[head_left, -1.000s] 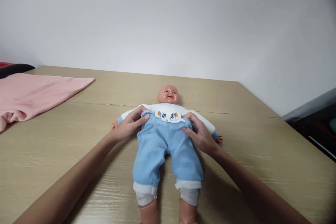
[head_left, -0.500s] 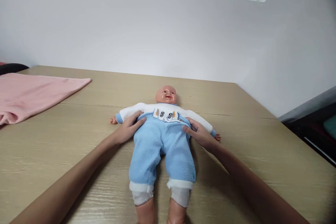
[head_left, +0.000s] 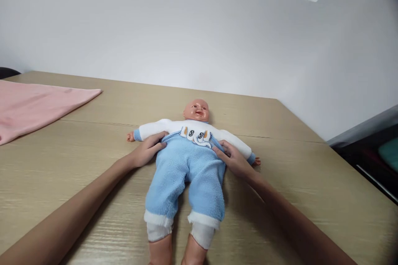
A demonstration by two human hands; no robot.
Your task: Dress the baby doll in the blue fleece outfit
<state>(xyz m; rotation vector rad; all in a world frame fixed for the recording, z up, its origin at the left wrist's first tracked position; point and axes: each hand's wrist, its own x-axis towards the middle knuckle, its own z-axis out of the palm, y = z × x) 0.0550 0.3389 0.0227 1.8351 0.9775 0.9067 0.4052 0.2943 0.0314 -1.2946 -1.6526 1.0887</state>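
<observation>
A baby doll (head_left: pixel 196 110) lies on its back with its head away from me and its arms spread. It wears a white top (head_left: pixel 155 127) with blue cuffs and fluffy light blue trousers (head_left: pixel 183 161). An elephant face patch (head_left: pixel 196 136) sits at the chest, over the waistband. My left hand (head_left: pixel 148 149) is closed on the waistband at the doll's left-hand side in view, thumb in front. On the opposite side, my right hand (head_left: pixel 231 155) pinches the waistband between thumb and fingers. White cloth (head_left: pixel 159 230) shows below the trouser cuffs, above the bare lower legs.
A pink cloth (head_left: pixel 40 105) is spread at the left of the wooden table (head_left: pixel 102 182). Behind the table rises a white wall (head_left: pixel 174 37). Beyond its right edge are dark items (head_left: pixel 367 153).
The doll's legs have swung slightly left in view. My left hand has shifted a little left along with its side of the trousers. The camera view has tilted slightly.
</observation>
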